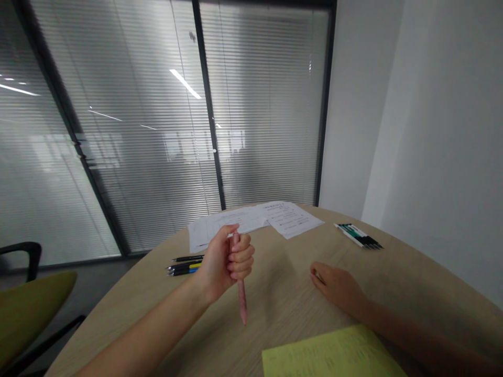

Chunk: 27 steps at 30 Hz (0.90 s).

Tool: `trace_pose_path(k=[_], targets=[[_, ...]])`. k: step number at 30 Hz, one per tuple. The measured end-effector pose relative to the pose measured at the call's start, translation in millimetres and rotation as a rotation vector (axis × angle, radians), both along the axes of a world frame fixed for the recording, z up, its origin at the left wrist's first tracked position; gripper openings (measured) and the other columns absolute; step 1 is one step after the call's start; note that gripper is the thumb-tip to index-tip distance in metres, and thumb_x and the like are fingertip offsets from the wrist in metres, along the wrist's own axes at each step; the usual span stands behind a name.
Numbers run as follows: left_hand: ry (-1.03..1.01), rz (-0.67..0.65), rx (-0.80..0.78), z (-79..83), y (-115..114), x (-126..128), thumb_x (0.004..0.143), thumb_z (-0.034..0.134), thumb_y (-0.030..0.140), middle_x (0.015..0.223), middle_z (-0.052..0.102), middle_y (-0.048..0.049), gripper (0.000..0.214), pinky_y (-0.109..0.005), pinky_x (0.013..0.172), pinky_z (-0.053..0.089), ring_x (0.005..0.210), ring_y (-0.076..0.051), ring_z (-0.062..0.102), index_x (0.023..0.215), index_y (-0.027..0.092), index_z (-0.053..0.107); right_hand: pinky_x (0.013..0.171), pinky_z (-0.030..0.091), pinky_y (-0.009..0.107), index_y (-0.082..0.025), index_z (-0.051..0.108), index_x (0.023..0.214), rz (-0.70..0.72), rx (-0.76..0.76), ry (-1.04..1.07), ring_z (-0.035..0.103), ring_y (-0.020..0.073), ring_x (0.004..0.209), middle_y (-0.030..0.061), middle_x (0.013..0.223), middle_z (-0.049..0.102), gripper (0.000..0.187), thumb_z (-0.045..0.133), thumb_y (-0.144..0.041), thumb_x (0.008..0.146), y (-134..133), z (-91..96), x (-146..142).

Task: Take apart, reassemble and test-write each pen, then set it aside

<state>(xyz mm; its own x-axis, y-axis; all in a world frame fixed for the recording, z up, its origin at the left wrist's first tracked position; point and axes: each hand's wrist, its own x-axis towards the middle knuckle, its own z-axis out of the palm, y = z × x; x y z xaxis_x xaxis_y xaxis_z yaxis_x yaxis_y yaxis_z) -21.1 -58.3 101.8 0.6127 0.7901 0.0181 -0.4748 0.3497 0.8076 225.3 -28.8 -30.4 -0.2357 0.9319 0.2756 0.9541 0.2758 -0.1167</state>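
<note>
My left hand (231, 259) is raised over the middle of the table, its fingers wrapped around a pink pen (242, 303). The pen is nearly upright with its tip pointing down, apart from the tabletop; its upper end shows just under my thumb. On the right side of the table my right hand (338, 287) rests in a loose fist, thumb against the curled fingers, and I see nothing sticking out of it. A yellow sheet of paper with faint writing (326, 353) lies at the near edge, close to my right forearm.
Several dark pens (183, 268) lie left of my left hand, partly behind it. Printed white sheets (294, 220) overlap at the far edge. A row of pens (357, 235) lies at the right. A green chair (35, 309) stands left of the round wooden table (137, 293).
</note>
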Motion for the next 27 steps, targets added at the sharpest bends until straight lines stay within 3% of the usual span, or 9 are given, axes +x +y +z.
trace_pose_path(k=[5, 11, 15, 17, 20, 23, 27], targets=[[-0.127, 0.09, -0.062, 1.6, -1, 3, 0.081, 0.031, 0.044, 0.042, 0.013, 0.0096, 0.044, -0.012, 0.028, 0.02, 0.031, -0.003, 0.009, 0.046, 0.017, 0.028, 0.053, 0.029, 0.023, -0.02, 0.054, 0.08, -0.001, -0.006, -0.008, 0.059, 0.0162, 0.065, 0.0038, 0.074, 0.065, 0.018, 0.037, -0.025, 0.083, 1, -0.6, 0], [-0.225, 0.166, -0.052, 1.1, -11, 14, 0.083, 0.028, 0.039, 0.044, 0.018, 0.0084, 0.043, -0.014, 0.033, 0.024, 0.033, -0.004, 0.016, 0.047, 0.015, 0.036, 0.053, 0.029, 0.024, -0.02, 0.055, 0.077, -0.004, 0.01, 0.056, 0.057, 0.0169, 0.063, 0.005, 0.072, 0.063, 0.026, 0.032, -0.028, 0.085, -1, 4.6, 1], [-0.234, 0.195, -0.06, -3.8, -22, 24, 0.081, 0.035, 0.039, 0.044, 0.022, 0.0079, 0.039, -0.014, 0.035, 0.026, 0.034, -0.004, 0.021, 0.049, 0.016, 0.037, 0.054, 0.03, 0.024, -0.018, 0.053, 0.068, 0.144, -0.02, 0.269, 0.05, 0.0143, 0.059, 0.0024, 0.063, 0.056, 0.033, 0.029, -0.034, 0.085, -12, 21.9, -6], [-0.219, 0.202, -0.073, -7.2, -28, 30, 0.08, 0.037, 0.039, 0.044, 0.025, 0.0072, 0.037, -0.014, 0.037, 0.027, 0.036, -0.004, 0.024, 0.051, 0.016, 0.037, 0.053, 0.031, 0.023, -0.017, 0.054, 0.067, 0.329, -0.132, 0.441, 0.046, 0.012, 0.055, -0.0006, 0.057, 0.05, 0.037, 0.029, -0.038, 0.084, -24, 33.9, -15], [-0.181, 0.203, -0.101, -13.7, -39, 41, 0.078, 0.041, 0.036, 0.047, 0.031, 0.0058, 0.03, -0.015, 0.04, 0.029, 0.039, -0.005, 0.031, 0.056, 0.016, 0.039, 0.045, 0.026, 0.02, -0.016, 0.056, 0.074, 0.554, -0.428, 0.689, 0.035, 0.0082, 0.045, -0.0052, 0.05, 0.039, 0.038, 0.034, -0.046, 0.079, -49, 49.6, -32], [-0.157, 0.198, -0.075, -22.8, -50, 52, 0.076, 0.046, 0.035, 0.05, 0.035, 0.0053, 0.025, -0.016, 0.043, 0.031, 0.042, -0.006, 0.034, 0.06, 0.016, 0.04, 0.042, 0.025, 0.019, -0.016, 0.053, 0.074, 0.622, -0.693, 0.849, 0.034, 0.0065, 0.045, -0.0053, 0.053, 0.042, 0.029, 0.046, -0.044, 0.073, -73, 57.8, -45], [-0.026, 0.232, 0.067, -37.7, -61, 58, 0.074, 0.05, 0.04, 0.063, 0.045, 0.0014, 0.024, -0.023, 0.055, 0.039, 0.055, -0.01, 0.045, 0.075, 0.016, 0.048, 0.04, 0.019, 0.018, -0.017, 0.043, 0.057, 0.627, -0.817, 0.902, 0.028, 0.0045, 0.042, -0.0066, 0.048, 0.037, 0.023, 0.052, -0.034, 0.069, -85, 59.4, -49]])
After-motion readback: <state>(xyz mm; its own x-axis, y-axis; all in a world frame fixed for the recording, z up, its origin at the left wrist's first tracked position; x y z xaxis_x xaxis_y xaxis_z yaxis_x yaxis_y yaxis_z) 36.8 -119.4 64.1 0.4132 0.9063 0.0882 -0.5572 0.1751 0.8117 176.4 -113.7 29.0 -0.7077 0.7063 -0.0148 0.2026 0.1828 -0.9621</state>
